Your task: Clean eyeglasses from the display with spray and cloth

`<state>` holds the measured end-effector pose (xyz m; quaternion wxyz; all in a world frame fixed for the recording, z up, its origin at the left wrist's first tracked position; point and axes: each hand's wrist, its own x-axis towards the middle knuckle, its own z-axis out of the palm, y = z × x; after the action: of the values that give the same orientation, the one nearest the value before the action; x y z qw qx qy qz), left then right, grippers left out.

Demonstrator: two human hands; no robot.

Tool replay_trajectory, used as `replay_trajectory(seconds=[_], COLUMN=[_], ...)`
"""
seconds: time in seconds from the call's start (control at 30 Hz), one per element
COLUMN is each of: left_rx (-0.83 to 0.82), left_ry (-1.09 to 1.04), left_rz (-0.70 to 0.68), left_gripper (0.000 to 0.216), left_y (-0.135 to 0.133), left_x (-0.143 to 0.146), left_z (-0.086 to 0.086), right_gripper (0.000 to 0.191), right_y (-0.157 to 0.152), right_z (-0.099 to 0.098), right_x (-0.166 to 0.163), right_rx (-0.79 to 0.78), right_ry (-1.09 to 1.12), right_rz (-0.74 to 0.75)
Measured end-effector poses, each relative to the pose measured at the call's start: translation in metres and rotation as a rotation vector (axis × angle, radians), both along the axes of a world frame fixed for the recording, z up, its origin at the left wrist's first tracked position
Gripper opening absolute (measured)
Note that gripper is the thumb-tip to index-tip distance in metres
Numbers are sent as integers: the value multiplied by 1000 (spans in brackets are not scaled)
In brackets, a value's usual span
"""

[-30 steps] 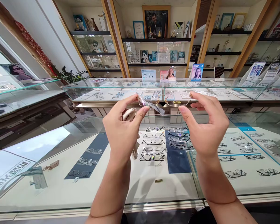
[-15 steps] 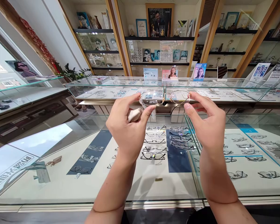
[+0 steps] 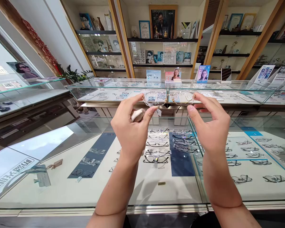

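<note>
A pair of thin metal-rimmed eyeglasses (image 3: 155,98) is held up level before me, above the glass display counter. My left hand (image 3: 129,128) pinches one outer side of the frame between thumb and fingers. Tucked in that same hand is a folded pale cloth (image 3: 137,115). At the opposite side, my right hand (image 3: 212,122) grips the frame's outer corner with its fingertips. Through the clear lenses the far showcase is visible. One dark temple tip hangs below the right lens, and a small clear tag shows under the left one.
Below my hands, the glass counter (image 3: 104,202) holds rows of eyeglasses (image 3: 156,159), a dark blue mat (image 3: 182,164) and a small gold bar (image 3: 161,183). Another showcase (image 3: 85,98) stands across the aisle, with shelves (image 3: 162,40) behind it. A side counter (image 3: 38,98) is on the left.
The eyeglasses have tilted slightly, so the printing on the left lens no longer reads and the temples are less visible. My left hand has shifted a little to the right.
</note>
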<state>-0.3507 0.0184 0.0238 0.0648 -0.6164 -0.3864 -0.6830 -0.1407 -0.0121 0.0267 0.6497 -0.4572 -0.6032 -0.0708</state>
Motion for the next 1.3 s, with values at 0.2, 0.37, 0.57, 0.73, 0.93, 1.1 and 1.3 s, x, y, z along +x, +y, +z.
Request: replay_trajectory(seconds=[0.2,0.37,0.57,0.73,0.93,1.1,1.3], left_rx=[-72,-90,-72,-59,2,80,134], left_ry=[-55,-72,-86,-82,-112,-140,-141], left_rz=[-107,-126,-73,-79,-129,-144,-49], left_gripper=[37,47,50,50,55,55,56], left_y=[9,15,22,23,29,29,21], left_x=[-3,-1,1,2,5,12,20], left_z=[-1,-3,-3,-5,-10,-11,-17], right_gripper=[42,49,52,53,57,52,48], right_y=[-5,-7,-10,-5,4,4,9], right_z=[1,-1,-3,-4,-8,-10,-14], right_x=[-7,-11,-17,-18,-16,-17,-14], right_rx=[111,102,112,152,275,256,231], right_ry=[-66,-101,-132,-154,-167,-98,5], right_rz=[-25,-53,13,-2,70,101,114])
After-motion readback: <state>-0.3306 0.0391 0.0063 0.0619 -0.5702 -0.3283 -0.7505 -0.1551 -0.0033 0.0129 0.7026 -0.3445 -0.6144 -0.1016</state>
